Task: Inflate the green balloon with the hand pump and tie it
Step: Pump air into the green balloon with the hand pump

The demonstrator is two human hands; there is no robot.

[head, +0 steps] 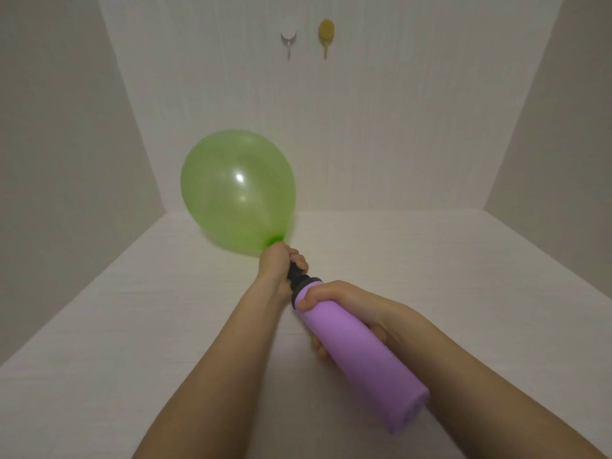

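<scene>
A: What are the fingers doing?

B: The left hand [278, 260] has its fingers [299, 260] curled tight around the black nozzle end of the pump, pinching the balloon's neck there. The right hand [347, 303] wraps the purple barrel of the hand pump [361, 352], fingers pressed together over the top near the black collar; other fingertips peek out beneath the barrel.

A: And the balloon?

B: The green balloon [238, 193] is partly blown up, round and translucent, with a bright glint on its skin. It sticks out up and to the left from the left fist, its neck sitting on the nozzle. Whether its underside touches the surface I cannot tell.

A: What surrounds it?

B: A pale white tabletop [132, 326] below, closed in by pale walls on three sides. High on the back wall [397, 127] hang two hooks side by side: a white hook [288, 39] and a yellow hook [326, 34].
</scene>
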